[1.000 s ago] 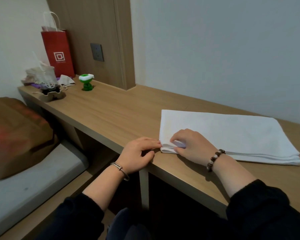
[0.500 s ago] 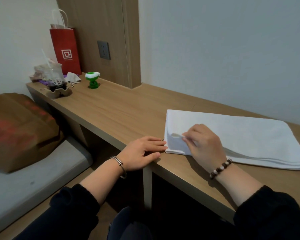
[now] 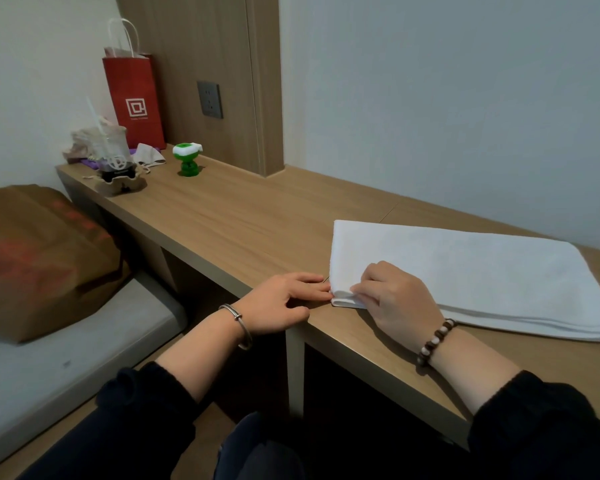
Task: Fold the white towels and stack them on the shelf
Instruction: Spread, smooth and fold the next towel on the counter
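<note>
A white towel, folded into several flat layers, lies on the wooden shelf-like desk at the right. My right hand sits on the towel's near left corner and pinches the top layers there between thumb and curled fingers. My left hand rests on the desk's front edge just left of that corner, fingers fairly straight, their tips touching the towel's edge. No other towel is in view.
At the desk's far left stand a red paper bag, a plastic cup with a straw and a small green toy. A brown pillow lies on a grey mattress below left. The wall runs behind the towel.
My right hand has shifted back down to the towel's near left corner and pinches it. My left hand stays at the desk edge, fingertips against the towel.
</note>
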The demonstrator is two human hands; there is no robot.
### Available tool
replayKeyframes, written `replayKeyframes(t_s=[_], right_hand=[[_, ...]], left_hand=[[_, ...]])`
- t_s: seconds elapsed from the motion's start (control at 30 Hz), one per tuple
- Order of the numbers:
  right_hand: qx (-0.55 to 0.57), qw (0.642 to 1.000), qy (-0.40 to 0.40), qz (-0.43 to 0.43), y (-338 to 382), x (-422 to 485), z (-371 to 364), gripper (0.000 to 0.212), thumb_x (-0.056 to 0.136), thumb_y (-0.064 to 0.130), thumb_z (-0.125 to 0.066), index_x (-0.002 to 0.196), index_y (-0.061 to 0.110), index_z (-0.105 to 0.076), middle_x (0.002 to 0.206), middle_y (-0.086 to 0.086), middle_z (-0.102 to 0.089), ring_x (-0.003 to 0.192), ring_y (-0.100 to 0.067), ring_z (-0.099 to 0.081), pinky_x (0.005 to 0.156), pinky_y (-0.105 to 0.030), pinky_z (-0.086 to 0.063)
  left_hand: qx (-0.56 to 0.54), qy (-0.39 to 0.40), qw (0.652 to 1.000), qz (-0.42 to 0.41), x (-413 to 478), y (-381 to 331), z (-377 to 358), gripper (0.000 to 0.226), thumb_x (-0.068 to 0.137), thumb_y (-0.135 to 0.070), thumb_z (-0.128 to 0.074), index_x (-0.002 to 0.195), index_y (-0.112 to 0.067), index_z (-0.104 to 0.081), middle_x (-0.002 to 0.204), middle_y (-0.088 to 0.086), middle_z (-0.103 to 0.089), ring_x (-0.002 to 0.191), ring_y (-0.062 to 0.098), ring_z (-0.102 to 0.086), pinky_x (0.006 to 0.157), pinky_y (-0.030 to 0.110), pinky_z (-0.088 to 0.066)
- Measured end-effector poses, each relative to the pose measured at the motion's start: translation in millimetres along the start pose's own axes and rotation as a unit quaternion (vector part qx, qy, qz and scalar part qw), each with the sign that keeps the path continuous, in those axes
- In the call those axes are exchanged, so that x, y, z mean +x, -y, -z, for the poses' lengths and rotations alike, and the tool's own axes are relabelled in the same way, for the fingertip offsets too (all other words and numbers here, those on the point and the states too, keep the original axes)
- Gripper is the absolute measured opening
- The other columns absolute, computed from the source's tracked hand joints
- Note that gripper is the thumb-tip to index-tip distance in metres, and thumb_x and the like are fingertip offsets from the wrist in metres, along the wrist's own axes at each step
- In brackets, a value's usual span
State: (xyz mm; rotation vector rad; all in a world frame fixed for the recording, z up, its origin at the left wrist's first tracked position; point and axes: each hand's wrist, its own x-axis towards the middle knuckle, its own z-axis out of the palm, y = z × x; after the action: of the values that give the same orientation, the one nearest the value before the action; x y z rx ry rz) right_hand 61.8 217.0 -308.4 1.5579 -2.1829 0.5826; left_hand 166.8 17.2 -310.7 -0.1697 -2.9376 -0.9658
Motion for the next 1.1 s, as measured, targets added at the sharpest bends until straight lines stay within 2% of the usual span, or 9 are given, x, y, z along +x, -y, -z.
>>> replayKeyframes(t_s=[0.2, 0.37, 0.53, 0.73, 0.8, 0.9, 0.97, 1.03, 1.1], right_hand=[[0.004, 1.000, 0.018, -0.002, 0.6, -1.2, -1.1, 0.002, 0.079, 0.007, -0.075, 0.081, 0.006, -0.075, 0.077, -0.006, -0.065, 0.071, -0.022, -0.059, 0.052, -0.033, -0.051], [0.009, 1.000, 0.017, -0.004, -0.3, -1.3, -2.4, 0.003, 0.081, 0.008, -0.073, 0.082, 0.006, -0.076, 0.078, -0.006, -0.064, 0.071, -0.021, -0.058, 0.053, -0.032, -0.050], [0.008, 1.000, 0.021, -0.006, 2.3, -0.8, -2.8, 0.002, 0.080, 0.007, -0.074, 0.080, 0.006, -0.075, 0.076, -0.006, -0.064, 0.070, -0.021, -0.058, 0.051, -0.032, -0.050], [-0.010, 0.998, 0.054, -0.027, -0.4, -1.3, -5.7, 0.015, 0.092, 0.017, -0.061, 0.093, 0.010, -0.074, 0.090, -0.004, -0.064, 0.084, -0.018, -0.055, 0.066, -0.027, -0.046], [0.006, 0.997, 0.068, -0.042, -1.5, -1.3, -5.8, 0.020, 0.095, 0.021, -0.055, 0.099, 0.012, -0.073, 0.096, -0.002, -0.063, 0.090, -0.016, -0.052, 0.072, -0.025, -0.044], [0.032, 0.994, 0.086, -0.061, -2.7, -0.5, -3.7, 0.022, 0.096, 0.021, -0.054, 0.104, 0.013, -0.072, 0.100, -0.001, -0.062, 0.093, -0.015, -0.051, 0.077, -0.025, -0.042], [0.043, 0.992, 0.094, -0.069, -3.5, 0.2, -1.3, 0.021, 0.094, 0.019, -0.056, 0.105, 0.013, -0.072, 0.102, -0.001, -0.064, 0.094, -0.016, -0.053, 0.080, -0.025, -0.043], [0.047, 0.991, 0.099, -0.076, -4.7, -0.6, 1.3, 0.020, 0.093, 0.017, -0.058, 0.105, 0.013, -0.073, 0.101, -0.002, -0.065, 0.094, -0.017, -0.055, 0.081, -0.026, -0.044], [0.052, 0.990, 0.095, -0.085, -5.5, -3.3, 3.8, 0.018, 0.092, 0.017, -0.059, 0.104, 0.013, -0.073, 0.100, -0.002, -0.067, 0.092, -0.016, -0.056, 0.080, -0.025, -0.044]], left_hand=[[0.022, -0.011, 1.000, -0.006, 0.6, -1.7, -1.7, 0.053, 0.084, 0.002, -0.052, 0.130, -0.024, -0.057, 0.131, -0.027, -0.039, 0.125, -0.012, -0.027, 0.096, -0.006, -0.013], [0.041, -0.015, 0.999, -0.015, 0.7, 0.8, -3.4, 0.054, 0.084, 0.000, -0.052, 0.129, -0.029, -0.057, 0.131, -0.030, -0.039, 0.130, -0.009, -0.028, 0.105, 0.009, -0.021], [0.050, -0.022, 0.998, -0.022, 1.4, 2.1, -3.6, 0.053, 0.084, -0.002, -0.052, 0.128, -0.032, -0.058, 0.122, -0.043, -0.030, 0.120, -0.020, -0.025, 0.094, -0.005, -0.015], [0.041, -0.026, 0.999, -0.024, 1.9, 3.0, -6.3, 0.053, 0.083, -0.002, -0.051, 0.127, -0.032, -0.059, 0.128, -0.033, -0.039, 0.125, -0.015, -0.028, 0.097, 0.000, -0.020], [0.017, -0.040, 0.999, -0.011, 0.7, 4.2, -7.4, 0.052, 0.084, -0.001, -0.051, 0.123, -0.033, -0.061, 0.129, -0.025, -0.045, 0.125, -0.010, -0.035, 0.101, 0.007, -0.026], [-0.043, -0.172, 0.984, 0.002, 2.3, -4.2, -13.7, 0.046, 0.084, 0.002, -0.051, 0.118, -0.025, -0.066, 0.118, -0.013, -0.060, 0.111, -0.004, -0.051, 0.096, 0.011, -0.039], [-0.019, -0.248, 0.968, -0.024, 11.0, -17.4, -19.0, 0.041, 0.082, 0.004, -0.055, 0.115, -0.016, -0.068, 0.108, -0.011, -0.063, 0.103, 0.000, -0.054, 0.093, 0.014, -0.042], [0.029, -0.245, 0.968, -0.038, 23.2, -32.1, -22.2, 0.028, 0.083, -0.002, -0.059, 0.106, -0.012, -0.072, 0.102, -0.004, -0.068, 0.097, 0.007, -0.057, 0.088, 0.020, -0.044], [0.097, -0.198, 0.975, -0.019, 32.1, -40.6, -24.3, 0.018, 0.087, -0.014, -0.058, 0.096, -0.012, -0.074, 0.096, 0.000, -0.070, 0.092, 0.013, -0.060, 0.080, 0.024, -0.045]])
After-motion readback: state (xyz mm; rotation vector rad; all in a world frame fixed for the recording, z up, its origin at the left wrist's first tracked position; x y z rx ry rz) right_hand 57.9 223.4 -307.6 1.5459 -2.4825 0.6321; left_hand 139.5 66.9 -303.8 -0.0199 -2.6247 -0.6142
